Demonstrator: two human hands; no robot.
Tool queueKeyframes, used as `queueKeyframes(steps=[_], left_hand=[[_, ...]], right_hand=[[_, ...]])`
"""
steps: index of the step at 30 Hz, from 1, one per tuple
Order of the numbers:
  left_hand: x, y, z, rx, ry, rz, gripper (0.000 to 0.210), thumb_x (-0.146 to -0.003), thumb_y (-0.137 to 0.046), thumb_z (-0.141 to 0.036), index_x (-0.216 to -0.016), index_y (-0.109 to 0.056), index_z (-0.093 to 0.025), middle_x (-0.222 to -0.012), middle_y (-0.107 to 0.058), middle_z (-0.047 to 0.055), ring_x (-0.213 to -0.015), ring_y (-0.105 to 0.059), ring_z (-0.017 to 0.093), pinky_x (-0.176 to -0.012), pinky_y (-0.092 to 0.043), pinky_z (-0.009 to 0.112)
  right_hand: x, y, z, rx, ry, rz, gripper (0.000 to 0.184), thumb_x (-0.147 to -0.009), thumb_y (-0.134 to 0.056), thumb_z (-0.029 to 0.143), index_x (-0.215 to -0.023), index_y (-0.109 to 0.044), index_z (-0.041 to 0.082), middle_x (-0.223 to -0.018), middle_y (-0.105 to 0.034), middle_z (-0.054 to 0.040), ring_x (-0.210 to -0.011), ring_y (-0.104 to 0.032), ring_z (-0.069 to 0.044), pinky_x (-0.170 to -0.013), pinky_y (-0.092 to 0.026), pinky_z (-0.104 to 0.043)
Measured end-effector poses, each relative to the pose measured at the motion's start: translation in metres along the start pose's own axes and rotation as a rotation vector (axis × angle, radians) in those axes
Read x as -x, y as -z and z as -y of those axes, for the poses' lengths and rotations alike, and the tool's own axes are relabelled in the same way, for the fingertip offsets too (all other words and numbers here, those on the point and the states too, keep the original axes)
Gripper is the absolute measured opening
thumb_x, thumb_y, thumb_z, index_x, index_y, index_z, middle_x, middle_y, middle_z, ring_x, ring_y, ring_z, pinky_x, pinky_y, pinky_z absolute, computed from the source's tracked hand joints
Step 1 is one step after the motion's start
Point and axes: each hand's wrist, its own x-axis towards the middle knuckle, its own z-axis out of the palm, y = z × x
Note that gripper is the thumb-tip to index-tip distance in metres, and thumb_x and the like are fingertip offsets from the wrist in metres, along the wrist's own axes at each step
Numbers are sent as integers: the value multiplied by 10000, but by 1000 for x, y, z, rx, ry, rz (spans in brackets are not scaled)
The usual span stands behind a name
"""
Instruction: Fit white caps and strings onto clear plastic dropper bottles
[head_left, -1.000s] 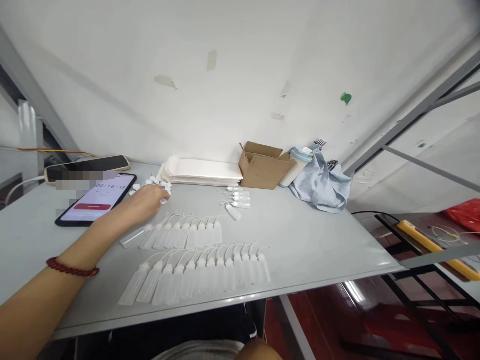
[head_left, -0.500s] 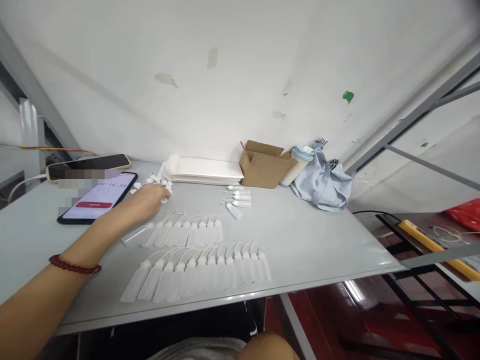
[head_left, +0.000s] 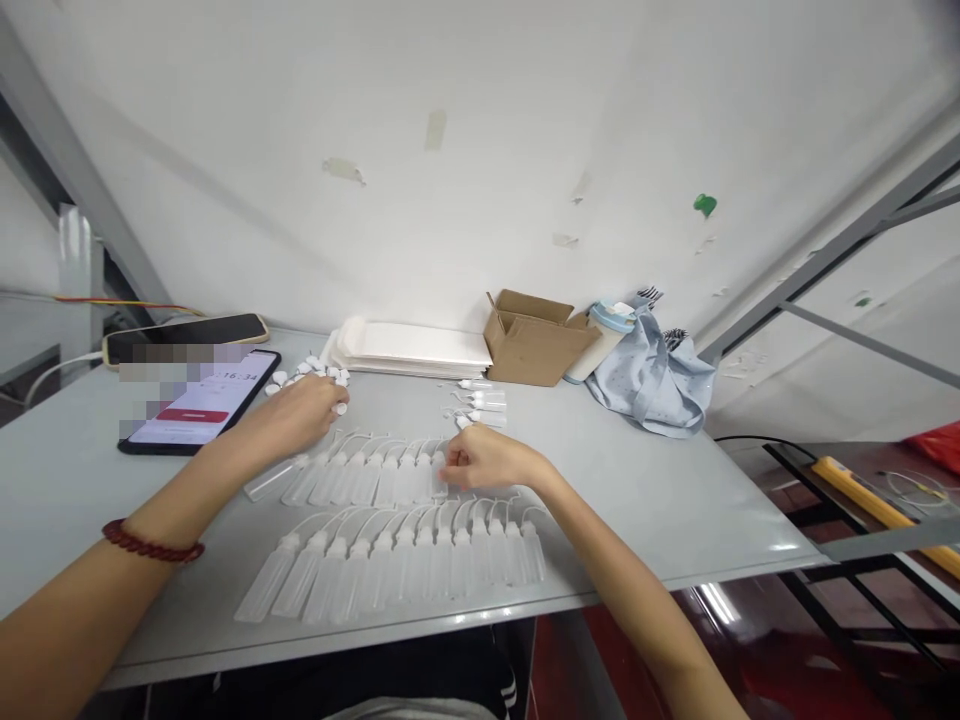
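My left hand (head_left: 304, 412) reaches to a pile of small white caps (head_left: 319, 366), its fingers closed on a white cap (head_left: 341, 408) at the fingertips. My right hand (head_left: 487, 458) is closed at the right end of the back row, its thumb and fingers pinching the last small clear bottle (head_left: 439, 478). The other bottles of that row (head_left: 356, 482) lie side by side, with thin tails at their necks. Nearer the table edge lies a front row of similar bottles (head_left: 382, 575). A few more bottles (head_left: 487, 403) lie behind my right hand.
A phone with a lit timer (head_left: 202, 405) and a second phone (head_left: 187, 335) lie at left. Along the wall stand a stack of white sheets (head_left: 412, 350), an open cardboard box (head_left: 536, 345), a cup with a blue lid (head_left: 600, 340) and a light blue cloth bag (head_left: 652, 385).
My right hand has come in from the right and taken hold of the end bottle of the back row. My left hand stays at the caps. The view has shifted slightly.
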Motion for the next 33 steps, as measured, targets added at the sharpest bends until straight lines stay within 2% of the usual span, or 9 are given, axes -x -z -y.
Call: queueKeyframes(steps=[4,8,13,18,22,27,33], left_hand=[[0,-1,-11,-59,-18,-28,306,-842,-374,-310,-904,-643,-178,-948,-670,156,-968,-606,326,-813,-450,413],[6,2,-38,65,-71,-135,369,-856,-367,-394,-1002,-625,-174,-987,-678,121,-948,-616,284,-816,-459,368],[17,7,-70,364,-102,-106,382,-836,-446,-499,-969,-661,-213,-934,-704,64,-826,-627,229,-724,-481,317],[20,13,-79,539,-84,-74,400,-820,-496,-557,-929,-713,-239,-883,-718,36,-768,-628,200,-677,-489,298],[21,15,-82,674,-36,-21,357,-803,-552,-550,-887,-737,-256,-819,-736,11,-687,-621,178,-610,-484,274],[22,12,-87,727,3,6,359,-799,-560,-556,-780,-730,-240,-699,-703,4,-631,-609,170,-569,-474,263],[23,12,-93,749,9,-6,466,-810,-496,-587,-546,-565,-210,-510,-551,-16,-495,-517,142,-496,-439,250]], right_hand=[[2,-14,-1,-38,-96,-20,325,-761,-564,230,-455,-478,163,-434,-512,23,-377,-391,-69,-412,-279,-218],[1,-22,-7,-128,-168,-80,308,-756,-541,267,-475,-461,170,-420,-481,27,-351,-393,-74,-391,-264,-219],[-3,-25,-17,-172,-72,-359,253,-735,-565,241,-523,-445,176,-472,-461,40,-452,-410,-76,-451,-273,-211],[-8,-26,-27,-233,19,-645,193,-744,-622,332,-715,-494,190,-642,-541,30,-540,-477,-95,-522,-372,-212],[-10,-33,-32,-93,144,-749,191,-805,-599,362,-812,-510,193,-763,-607,-13,-559,-526,-104,-530,-410,-219],[-12,-43,-34,143,245,-843,194,-879,-564,379,-867,-522,190,-769,-638,-34,-567,-565,-124,-539,-419,-239],[-12,-47,-31,362,354,-908,194,-951,-473,368,-872,-511,195,-894,-661,-86,-632,-586,-135,-541,-438,-246]])
